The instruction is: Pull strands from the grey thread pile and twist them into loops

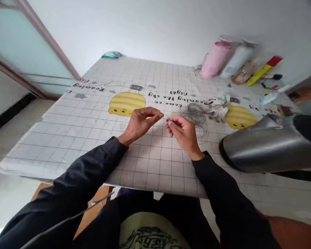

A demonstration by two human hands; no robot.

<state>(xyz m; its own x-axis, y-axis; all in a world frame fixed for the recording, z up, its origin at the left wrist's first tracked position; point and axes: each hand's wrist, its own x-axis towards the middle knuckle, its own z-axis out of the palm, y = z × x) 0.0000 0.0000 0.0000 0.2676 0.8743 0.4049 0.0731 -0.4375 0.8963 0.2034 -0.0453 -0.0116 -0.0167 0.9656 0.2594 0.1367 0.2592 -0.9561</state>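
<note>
What I worked from, through the head camera, was one short gap: the thin strand bridged the two hands, its visible length running crosswise from one set of fingertips to the other and sloping a little toward the body at the right end. The left hand pinched one end between thumb and forefinger. The right hand had its thumb and forefinger closed on the other end, its remaining fingers curled beneath. At that width the strand was so fine that I couldn't tell whether it ran on into the loose dark tangle. That tangle lay on the table just beyond the right hand and to its right, so the right was clearly the nearer of the two.

Past the tangle I had a crumpled pale bundle, and farther right, near the right forearm, a metal kettle tipped by the wide lens. Under everything spread a gridded tablecloth with yellow balloon prints and lettering upside down to me. Along the back right stood a pink cup and a yellow-and-red box; a green-edged packet sat at the far left corner. Beyond rose a white wall, with a frosted glass door to the left.
</note>
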